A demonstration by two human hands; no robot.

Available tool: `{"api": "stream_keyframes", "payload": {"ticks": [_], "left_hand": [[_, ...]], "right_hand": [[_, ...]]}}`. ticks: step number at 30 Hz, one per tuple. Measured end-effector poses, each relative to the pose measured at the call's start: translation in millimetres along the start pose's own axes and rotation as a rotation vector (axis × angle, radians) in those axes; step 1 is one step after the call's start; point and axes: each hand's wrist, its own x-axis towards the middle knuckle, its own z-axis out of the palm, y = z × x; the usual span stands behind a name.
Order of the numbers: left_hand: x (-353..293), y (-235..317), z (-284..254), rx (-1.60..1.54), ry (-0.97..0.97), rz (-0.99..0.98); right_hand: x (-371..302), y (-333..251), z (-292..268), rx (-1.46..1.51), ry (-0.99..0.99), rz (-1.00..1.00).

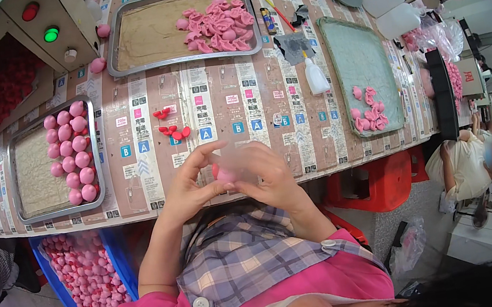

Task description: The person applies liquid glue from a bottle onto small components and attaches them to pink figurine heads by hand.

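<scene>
Close to the table's front edge, my left hand (pixel 191 185) pinches a small pink ball-shaped piece (pixel 223 174) with a red part showing on it. My right hand (pixel 268 174) is closed in on the same piece from the other side, its fingers partly smeared by motion. Much of the piece is hidden by the fingers. Just beyond my left hand lie several small red pieces (pixel 175 133) on the table. To the left, a metal tray (pixel 41 214) carries rows of pink balls (pixel 69 163).
A larger metal tray (pixel 133 4) at the back holds pink shells (pixel 224 24). On the right lie a green tray (pixel 352 38) and a white squeeze bottle (pixel 315 77). A machine (pixel 53 29) stands back left; a blue bin (pixel 52 277) of pink pieces sits below. Other people work nearby.
</scene>
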Motion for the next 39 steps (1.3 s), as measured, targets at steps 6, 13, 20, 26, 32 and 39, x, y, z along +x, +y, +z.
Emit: {"api": "stream_keyframes", "payload": {"ticks": [6, 13, 20, 26, 32, 39], "left_hand": [[-5.2, -1.6, 12.4, -0.503, 0.043, -0.065], [-4.8, 1.2, 12.4, -0.171, 0.040, 0.070], [-7.1, -1.2, 15.0, -0.339, 0.033, 0.023], [-7.8, -1.9, 15.6, -0.281, 0.051, 0.072], [-7.5, -1.1, 16.6, -0.223, 0.065, 0.080], [-8.5, 0.8, 18.4, -0.260, 0.071, 0.042]], "right_hand": [[-3.0, -3.4, 7.5, 0.032, 0.091, -0.006], [-7.1, 1.1, 7.0, 0.018, 0.056, -0.056], [-9.2, -1.1, 12.0, 0.005, 0.112, -0.103], [-8.9, -2.4, 11.0, -0.007, 0.097, -0.130], [-8.7, -3.5, 9.3, 0.007, 0.087, -0.108], [-10.7, -1.7, 9.6, 0.024, 0.070, -0.084]]}}
